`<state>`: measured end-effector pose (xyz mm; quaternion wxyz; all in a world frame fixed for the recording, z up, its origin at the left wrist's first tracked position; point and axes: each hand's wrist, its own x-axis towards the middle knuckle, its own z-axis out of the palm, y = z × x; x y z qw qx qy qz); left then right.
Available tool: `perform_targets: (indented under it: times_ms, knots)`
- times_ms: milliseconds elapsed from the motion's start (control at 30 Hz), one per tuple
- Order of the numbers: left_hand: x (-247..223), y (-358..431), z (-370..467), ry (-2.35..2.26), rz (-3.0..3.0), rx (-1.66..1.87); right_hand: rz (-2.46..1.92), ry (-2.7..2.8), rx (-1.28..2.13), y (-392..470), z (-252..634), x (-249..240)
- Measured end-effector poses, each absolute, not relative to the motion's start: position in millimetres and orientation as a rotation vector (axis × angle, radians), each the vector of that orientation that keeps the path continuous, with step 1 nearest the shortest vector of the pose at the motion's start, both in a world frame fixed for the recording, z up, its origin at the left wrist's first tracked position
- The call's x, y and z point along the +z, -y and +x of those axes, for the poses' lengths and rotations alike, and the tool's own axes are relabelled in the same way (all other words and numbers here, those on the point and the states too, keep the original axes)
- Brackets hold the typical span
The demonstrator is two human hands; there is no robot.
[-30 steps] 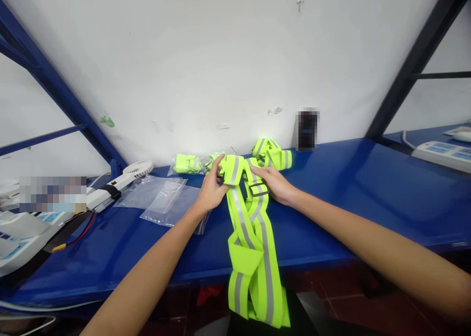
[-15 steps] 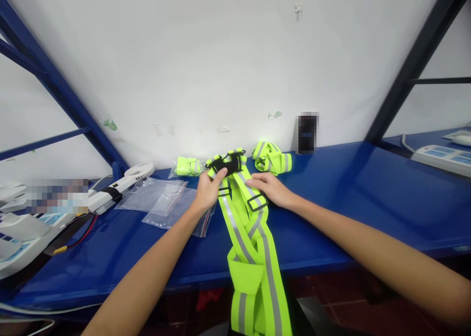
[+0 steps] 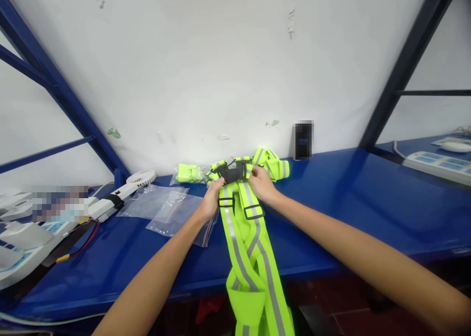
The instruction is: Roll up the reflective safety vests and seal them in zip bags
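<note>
Between my hands is a neon yellow reflective vest [image 3: 238, 247] made of straps with grey stripes. Its black buckle part [image 3: 234, 174] lies at the top, and two black strap sliders sit below it. My left hand [image 3: 212, 197] pinches the left side of the vest's top, thumb next to the black part. On the other side my right hand [image 3: 262, 183] grips the vest's right upper end, fingers partly hidden behind it. The long straps run toward me and hang over the table's front edge.
Behind lie a rolled reflective strap bundle [image 3: 274, 165] and a bagged one [image 3: 188, 173]. Clear plastic bags [image 3: 176, 213], a white handheld fan [image 3: 141, 178] and power strips [image 3: 25, 250] are on the left. A pixelated dark box [image 3: 303, 141] leans against the wall.
My right hand has moved from the strap up to the vest's top right end. My left hand has shifted lower on the left side, and the black part now lies spread between both hands.
</note>
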<state>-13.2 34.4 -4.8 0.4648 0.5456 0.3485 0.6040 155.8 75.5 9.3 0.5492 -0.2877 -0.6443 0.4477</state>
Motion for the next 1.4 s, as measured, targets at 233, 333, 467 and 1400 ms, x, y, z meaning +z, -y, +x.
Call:
perform_targets:
  times_ms: [233, 333, 467, 1400]
  knots:
    - [7.1, -30.6, -16.5, -1.019, 1.7, 1.524, -0.757, 1.242, 1.421, -70.7, 143.9, 1.3]
    - [6.9, -34.3, -14.8, -0.979, 1.7, 1.556, -0.686, 1.24, 1.469, -60.1, 143.5, -3.4]
    - [4.3, -37.2, -10.3, -1.008, 1.592, 1.59, -0.642, 1.247, 1.468, -53.9, 142.8, -5.4]
    - [19.9, -27.3, -4.1, -0.905, 1.311, 1.519, -0.573, 1.556, 0.786, -44.2, 163.5, 21.9]
